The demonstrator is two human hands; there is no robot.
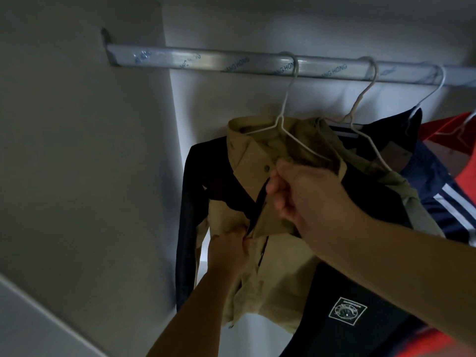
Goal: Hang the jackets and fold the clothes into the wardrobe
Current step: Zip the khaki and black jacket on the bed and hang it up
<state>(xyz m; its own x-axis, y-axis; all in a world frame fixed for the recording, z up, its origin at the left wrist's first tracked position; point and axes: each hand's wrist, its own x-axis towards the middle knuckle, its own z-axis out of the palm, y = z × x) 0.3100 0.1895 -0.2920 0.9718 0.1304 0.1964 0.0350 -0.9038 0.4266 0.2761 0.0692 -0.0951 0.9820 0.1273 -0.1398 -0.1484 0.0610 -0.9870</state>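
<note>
The rail (231, 61) is gleaming silver-grey with blue lettering along it, and the wire hangers (286, 99) hooked over it are showing white. Below the rail's middle, the jacket (283, 256) is showing tan panels against a black shoulder band and black sleeve, while the dark garment (322, 318) lower down is bearing a white square emblem on black. Under the rail's right end, a navy garment (432, 186) is displaying white stripes beside a red garment (463, 155).

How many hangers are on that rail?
3 on the rail: first hanger holds the tan jacket, second hanger beside it, third hanger by the right edge. More may be offscreen.
</note>
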